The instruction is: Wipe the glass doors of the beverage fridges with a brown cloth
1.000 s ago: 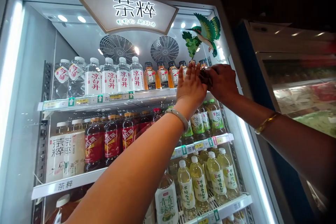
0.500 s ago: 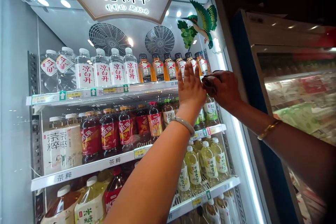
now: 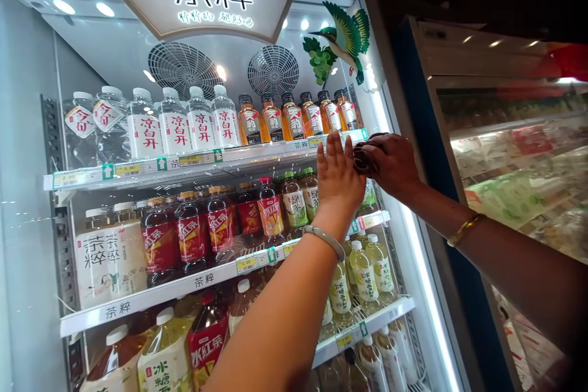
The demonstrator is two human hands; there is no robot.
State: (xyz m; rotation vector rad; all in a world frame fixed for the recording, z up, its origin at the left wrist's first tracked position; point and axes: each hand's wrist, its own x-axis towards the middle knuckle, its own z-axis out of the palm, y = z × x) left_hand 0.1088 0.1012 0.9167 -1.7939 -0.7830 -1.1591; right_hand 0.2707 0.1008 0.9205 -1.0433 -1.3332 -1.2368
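My left hand [image 3: 340,174] lies flat with fingers stretched upward at the front of a lit drinks fridge, seemingly on its glass door [image 3: 257,162]. A pale bangle [image 3: 327,240] circles that wrist. Beside it, almost touching, my right hand [image 3: 390,162] is closed with its fingers curled inward. Something dark and crumpled shows at its fingertips; whether this is a cloth or shaded fingers is unclear. Behind the hands are amber bottles [image 3: 293,119] on the top shelf [image 3: 257,152] and green tea bottles [image 3: 294,199] one level lower, partly hidden by my left hand.
Clear water bottles [image 3: 144,125] and red-labelled tea bottles [image 3: 193,229] stand further left inside. Pale yellow drinks [image 3: 366,275] fill a lower shelf. The fridge's frame [image 3: 413,196] runs down the right side, and a second display fridge [image 3: 509,153] stands beyond it.
Both hands have slid slightly down and to the right across the fridge front, keeping side by side. The view has shifted a little, so the fridge sits further left.
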